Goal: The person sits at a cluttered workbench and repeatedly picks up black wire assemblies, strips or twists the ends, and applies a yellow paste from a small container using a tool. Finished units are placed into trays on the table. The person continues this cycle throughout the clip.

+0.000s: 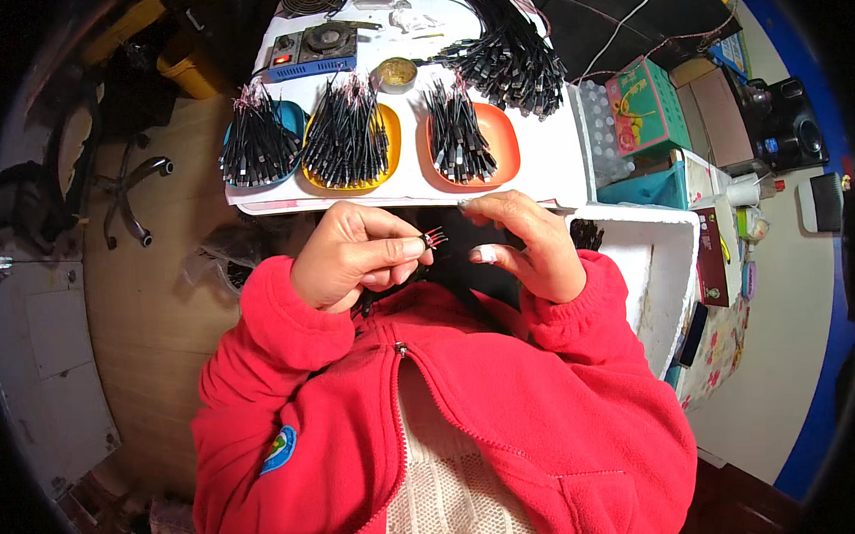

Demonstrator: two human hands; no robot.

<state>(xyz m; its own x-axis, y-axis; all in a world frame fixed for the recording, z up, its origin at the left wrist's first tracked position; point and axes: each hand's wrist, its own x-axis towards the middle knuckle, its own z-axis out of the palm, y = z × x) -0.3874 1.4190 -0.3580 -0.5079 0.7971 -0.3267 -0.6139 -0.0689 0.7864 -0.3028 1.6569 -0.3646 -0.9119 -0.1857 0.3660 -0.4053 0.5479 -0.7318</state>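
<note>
Between thumb and forefinger, my left hand (366, 254) pinches a black cable, and its short red wire ends (435, 237) fan out toward the right. The rest of that cable is mostly hidden by the hand and my jacket. My right hand (528, 242) is just to the right of the wire ends, apart from them, with thumb and fingers spread and nothing between them. In front of both hands, short black cables stand bunched in a blue bowl (292, 118), a yellow bowl (391, 141) and an orange bowl (503, 137).
Behind the bowls are a blue soldering pot unit (313, 66), a small round tin (397, 73) and a big heap of black cables (524, 71). A white foam box (682, 225) stands at my right, beyond it a green carton (652, 104). Left is a chair base (135, 188).
</note>
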